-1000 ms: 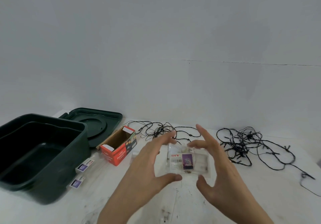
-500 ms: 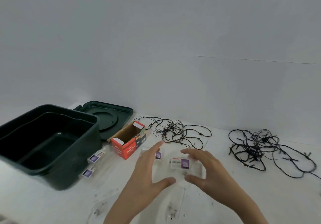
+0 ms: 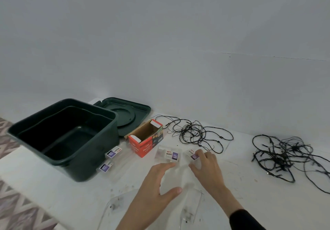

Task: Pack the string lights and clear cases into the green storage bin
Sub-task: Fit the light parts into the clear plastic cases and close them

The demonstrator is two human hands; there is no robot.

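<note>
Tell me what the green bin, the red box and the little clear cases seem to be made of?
Bin: probably moulded plastic, dark green with a slight sheen and rounded rim. Box: cardboard, glossy red print outside and bare brown inside its open flaps. Cases: likely thin clear plastic; the table shows through around their paper labels.

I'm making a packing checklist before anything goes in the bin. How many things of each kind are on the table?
Green storage bin: 1
Bin lid: 1
Red cardboard box: 1
String light bundles: 2
Labelled clear cases: 4
Total: 9
</note>
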